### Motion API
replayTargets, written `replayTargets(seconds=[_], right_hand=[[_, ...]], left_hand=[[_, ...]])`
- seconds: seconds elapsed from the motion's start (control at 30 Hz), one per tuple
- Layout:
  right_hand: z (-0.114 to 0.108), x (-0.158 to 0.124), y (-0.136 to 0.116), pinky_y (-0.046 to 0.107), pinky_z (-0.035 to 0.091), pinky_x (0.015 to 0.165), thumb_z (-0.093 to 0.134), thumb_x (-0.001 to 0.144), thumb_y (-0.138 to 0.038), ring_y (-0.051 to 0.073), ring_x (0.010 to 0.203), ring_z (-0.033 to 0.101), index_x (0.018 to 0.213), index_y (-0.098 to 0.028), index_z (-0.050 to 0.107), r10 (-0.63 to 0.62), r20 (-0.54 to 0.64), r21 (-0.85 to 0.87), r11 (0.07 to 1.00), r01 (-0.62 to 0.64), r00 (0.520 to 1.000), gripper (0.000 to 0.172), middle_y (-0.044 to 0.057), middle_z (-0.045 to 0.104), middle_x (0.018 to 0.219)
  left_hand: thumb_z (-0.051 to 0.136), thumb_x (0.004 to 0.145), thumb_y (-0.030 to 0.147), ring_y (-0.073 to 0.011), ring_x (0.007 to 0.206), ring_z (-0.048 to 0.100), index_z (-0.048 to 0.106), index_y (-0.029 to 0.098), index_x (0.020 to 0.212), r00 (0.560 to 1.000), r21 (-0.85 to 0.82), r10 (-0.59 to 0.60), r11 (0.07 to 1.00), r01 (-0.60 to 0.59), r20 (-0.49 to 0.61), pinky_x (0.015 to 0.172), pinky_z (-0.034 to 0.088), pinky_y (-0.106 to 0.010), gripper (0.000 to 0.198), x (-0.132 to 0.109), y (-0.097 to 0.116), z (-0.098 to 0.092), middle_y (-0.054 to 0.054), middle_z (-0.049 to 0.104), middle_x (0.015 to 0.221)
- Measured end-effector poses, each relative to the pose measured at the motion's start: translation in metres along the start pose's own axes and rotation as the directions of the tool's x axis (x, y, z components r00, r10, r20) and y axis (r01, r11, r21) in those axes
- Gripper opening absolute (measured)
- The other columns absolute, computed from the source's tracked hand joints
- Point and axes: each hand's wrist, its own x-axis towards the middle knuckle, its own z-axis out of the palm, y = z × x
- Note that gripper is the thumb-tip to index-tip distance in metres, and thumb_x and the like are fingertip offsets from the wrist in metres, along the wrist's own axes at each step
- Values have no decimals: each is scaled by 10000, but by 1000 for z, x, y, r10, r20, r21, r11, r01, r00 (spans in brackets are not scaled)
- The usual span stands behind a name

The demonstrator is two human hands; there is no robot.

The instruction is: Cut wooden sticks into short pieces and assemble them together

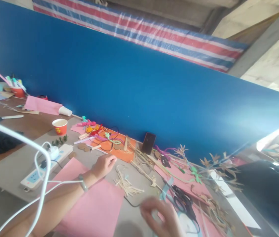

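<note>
Straw strips [127, 185] lie in the lower middle, between two hands
Left hand [104, 164] rests by the pink paper [97, 207], fingers curled in, nothing in them. Right hand [162, 217] is blurry near the black scissors [184, 202]; I cannot tell its fingers

The only view comes from the person's head, looking forward and down across the table [11, 164] to the blue board [129, 89] behind it. The camera is rolled, so the board's foot slopes down to the right. The left hand [104, 164] and the blurred right hand [161, 217] lie close, low in the frame.
</note>
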Motion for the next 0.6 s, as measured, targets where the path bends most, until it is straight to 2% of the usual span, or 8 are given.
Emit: replayTargets(seconds=[0.07,0.13,0.23,0.33,0.43,0.5,0.6], right_hand=[[15,53,5,342,533,688,590,812,-287,210,800,636,1008,-302,632,-26,69,-1,1000,26,997,201,46,663,924],[35,100,9,350,500,816,598,774,-228,230,946,615,1126,-236,598,-86,95,-41,995,91,992,352,85,641,1061],[63,144,17,332,486,802,618,737,-180,231,944,613,1134,-202,602,-106,181,-111,986,127,978,398,101,641,1081],[84,161,26,306,473,734,619,744,-178,210,809,634,1061,-190,644,-91,224,-115,986,119,970,318,83,686,955],[96,167,31,279,444,703,563,786,-149,172,689,626,884,-187,693,-134,198,-48,988,146,971,166,50,705,793],[99,170,33,271,428,689,537,809,-148,159,647,617,785,-187,698,-173,161,6,985,174,972,167,40,700,724],[100,174,34,259,420,659,540,819,-176,145,609,609,762,-194,707,-185,143,107,979,171,972,177,31,699,694]], left_hand=[[421,890,221,-139,733,592,599,189,806,1000,19,-2,1000,2,8,706,408,-245,199,0,-1,0,-22,653,769],[424,887,210,-142,752,593,606,191,814,1000,28,-27,999,27,-11,730,414,-253,197,0,-3,0,-24,656,790],[445,882,214,-148,777,591,618,190,852,996,13,-76,997,77,-44,749,418,-261,177,1,-5,0,-28,658,817],[450,887,228,-149,769,591,628,191,873,992,-9,-112,994,111,-52,740,420,-261,182,2,-5,-3,-31,658,816],[442,892,232,-148,761,591,637,190,866,989,-21,-140,990,139,-37,725,420,-256,202,5,-5,-5,-36,655,801],[448,888,237,-148,755,591,644,188,859,988,-37,-153,988,152,-19,718,420,-253,204,6,-4,-6,-36,654,791],[471,876,251,-146,761,598,659,190,866,982,-106,-186,977,186,9,713,420,-246,198,7,-4,-6,-35,664,809]])
